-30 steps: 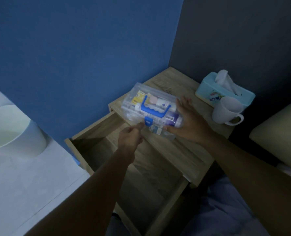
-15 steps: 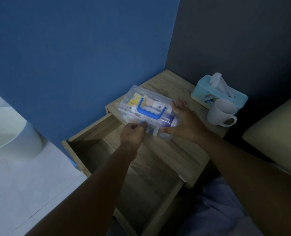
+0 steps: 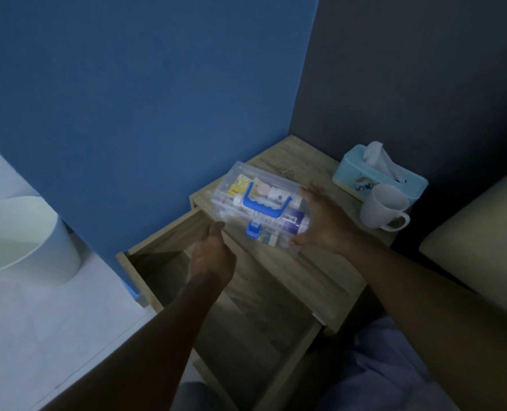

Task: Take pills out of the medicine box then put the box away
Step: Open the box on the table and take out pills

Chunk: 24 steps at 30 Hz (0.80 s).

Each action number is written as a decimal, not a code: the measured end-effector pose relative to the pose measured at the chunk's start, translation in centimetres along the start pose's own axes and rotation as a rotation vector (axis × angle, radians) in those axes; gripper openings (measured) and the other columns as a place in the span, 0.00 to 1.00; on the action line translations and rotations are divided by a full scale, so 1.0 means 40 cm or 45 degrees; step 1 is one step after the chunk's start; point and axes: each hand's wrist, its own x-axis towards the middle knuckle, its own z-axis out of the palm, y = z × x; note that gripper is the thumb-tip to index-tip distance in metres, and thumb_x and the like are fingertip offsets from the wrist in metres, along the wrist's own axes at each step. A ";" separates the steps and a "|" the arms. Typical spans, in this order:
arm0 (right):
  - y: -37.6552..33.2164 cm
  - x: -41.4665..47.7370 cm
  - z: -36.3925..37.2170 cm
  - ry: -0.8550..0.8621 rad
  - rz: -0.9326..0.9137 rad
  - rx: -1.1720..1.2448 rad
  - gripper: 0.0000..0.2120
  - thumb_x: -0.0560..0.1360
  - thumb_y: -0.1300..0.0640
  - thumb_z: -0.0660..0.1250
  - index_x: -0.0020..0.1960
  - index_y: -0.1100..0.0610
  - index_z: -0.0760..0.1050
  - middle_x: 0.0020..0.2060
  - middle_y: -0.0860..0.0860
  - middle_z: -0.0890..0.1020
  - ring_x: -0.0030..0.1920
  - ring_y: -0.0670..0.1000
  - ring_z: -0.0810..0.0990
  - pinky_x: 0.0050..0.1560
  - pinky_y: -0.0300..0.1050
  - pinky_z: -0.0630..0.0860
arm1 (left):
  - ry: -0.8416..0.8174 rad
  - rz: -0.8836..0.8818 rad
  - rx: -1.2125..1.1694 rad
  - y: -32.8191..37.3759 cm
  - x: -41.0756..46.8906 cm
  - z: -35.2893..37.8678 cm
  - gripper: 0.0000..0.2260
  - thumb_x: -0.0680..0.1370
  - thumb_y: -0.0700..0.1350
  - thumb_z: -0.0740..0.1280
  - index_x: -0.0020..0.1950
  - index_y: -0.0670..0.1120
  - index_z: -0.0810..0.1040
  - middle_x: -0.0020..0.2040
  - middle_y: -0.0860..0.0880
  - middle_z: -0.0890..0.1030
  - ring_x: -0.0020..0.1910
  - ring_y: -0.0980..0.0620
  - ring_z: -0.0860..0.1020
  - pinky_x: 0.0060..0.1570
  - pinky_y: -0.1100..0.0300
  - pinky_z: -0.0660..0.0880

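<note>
Dimly lit, the scene looks down on a wooden bedside surface (image 3: 311,262) set in a corner between a blue wall and a dark grey one. A clear plastic medicine box (image 3: 258,203) with a blue handle on its lid rests on this surface, near its far left edge. Small packets and bottles show through the lid — one yellow, one purple — and a blue latch (image 3: 253,229) sits on the box's near side.

The right hand (image 3: 325,223) lies against the right end of the box, fingers spread open and palm cupping the end, thumb tucked by the near corner. The left hand (image 3: 212,256) hovers just short of the box's near left corner, fingers curled loosely inward with the fingertips at or almost at the plastic; whether they touch it cannot be told. The latch lies between the two hands, with neither hand on it.

Beneath the left hand and forearm, a wooden drawer (image 3: 237,321) stands pulled out toward the viewer, its inside in shadow.

Beyond the right hand, further right on the surface, a white mug (image 3: 382,210) stands just in front of a pale blue tissue box (image 3: 379,176) with a tissue poking up. Well to the left of the left hand, a white bin (image 3: 23,241) stands on the pale floor.
</note>
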 end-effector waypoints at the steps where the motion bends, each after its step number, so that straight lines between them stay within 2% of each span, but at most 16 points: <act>1: -0.003 0.001 -0.010 0.012 -0.003 0.033 0.60 0.60 0.48 0.83 0.80 0.55 0.49 0.80 0.54 0.55 0.79 0.55 0.54 0.75 0.56 0.61 | 0.002 0.053 0.019 0.008 0.004 -0.014 0.27 0.76 0.36 0.65 0.73 0.49 0.64 0.68 0.45 0.72 0.61 0.48 0.75 0.53 0.51 0.78; 3: -0.005 0.002 -0.040 0.048 -0.026 0.127 0.58 0.60 0.49 0.83 0.79 0.53 0.52 0.75 0.53 0.66 0.72 0.52 0.68 0.66 0.49 0.71 | 0.006 0.157 0.078 0.021 0.014 -0.038 0.30 0.75 0.34 0.65 0.75 0.47 0.61 0.73 0.45 0.67 0.69 0.46 0.70 0.64 0.46 0.74; 5: -0.001 0.003 -0.086 0.083 -0.057 0.221 0.53 0.61 0.48 0.83 0.78 0.51 0.58 0.71 0.49 0.73 0.64 0.46 0.74 0.58 0.42 0.72 | -0.005 0.247 0.181 0.031 0.027 -0.053 0.34 0.75 0.34 0.65 0.78 0.46 0.56 0.78 0.44 0.59 0.76 0.45 0.61 0.71 0.44 0.67; 8: 0.024 0.021 -0.166 0.228 -0.048 0.391 0.38 0.64 0.52 0.81 0.71 0.52 0.71 0.64 0.48 0.79 0.62 0.46 0.78 0.61 0.44 0.75 | -0.071 0.348 0.395 0.036 0.052 -0.059 0.39 0.75 0.34 0.63 0.80 0.45 0.46 0.81 0.45 0.45 0.80 0.46 0.45 0.77 0.49 0.54; 12: 0.074 0.061 -0.213 0.473 0.064 0.525 0.20 0.72 0.57 0.75 0.63 0.53 0.78 0.55 0.50 0.83 0.56 0.51 0.82 0.61 0.50 0.78 | -0.227 0.406 0.555 0.021 0.069 -0.032 0.41 0.74 0.32 0.61 0.79 0.42 0.38 0.80 0.44 0.37 0.79 0.46 0.38 0.77 0.53 0.42; 14: 0.096 0.081 -0.195 0.572 0.167 0.559 0.18 0.76 0.58 0.69 0.65 0.54 0.77 0.54 0.51 0.84 0.56 0.53 0.82 0.60 0.49 0.78 | -0.230 0.425 0.573 0.006 0.073 -0.015 0.41 0.74 0.32 0.61 0.79 0.42 0.38 0.80 0.43 0.36 0.78 0.45 0.37 0.76 0.53 0.40; 17: 0.109 0.104 -0.137 0.641 0.388 0.689 0.20 0.76 0.58 0.65 0.68 0.54 0.74 0.57 0.56 0.84 0.57 0.55 0.82 0.63 0.54 0.77 | -0.202 0.465 0.658 -0.012 0.087 0.000 0.40 0.75 0.34 0.60 0.79 0.41 0.38 0.80 0.41 0.37 0.78 0.44 0.37 0.76 0.51 0.40; 19: 0.097 0.113 -0.088 0.636 0.459 0.718 0.20 0.76 0.59 0.66 0.68 0.55 0.74 0.58 0.56 0.83 0.58 0.54 0.81 0.63 0.50 0.76 | -0.184 0.486 0.713 -0.019 0.094 0.004 0.38 0.76 0.35 0.59 0.79 0.41 0.38 0.80 0.41 0.38 0.79 0.43 0.38 0.77 0.49 0.42; 22: 0.076 0.117 -0.011 0.577 0.495 0.760 0.20 0.78 0.57 0.64 0.70 0.57 0.73 0.65 0.54 0.79 0.62 0.50 0.77 0.58 0.40 0.70 | -0.166 0.518 0.812 -0.028 0.096 0.007 0.36 0.77 0.38 0.57 0.78 0.40 0.37 0.79 0.39 0.37 0.79 0.41 0.38 0.78 0.46 0.45; 24: 0.071 0.113 0.021 0.556 0.516 0.724 0.18 0.79 0.56 0.62 0.68 0.55 0.75 0.64 0.52 0.79 0.64 0.51 0.76 0.56 0.38 0.67 | -0.140 0.540 0.911 -0.031 0.094 0.006 0.35 0.78 0.41 0.55 0.78 0.39 0.36 0.79 0.37 0.37 0.78 0.40 0.38 0.77 0.44 0.46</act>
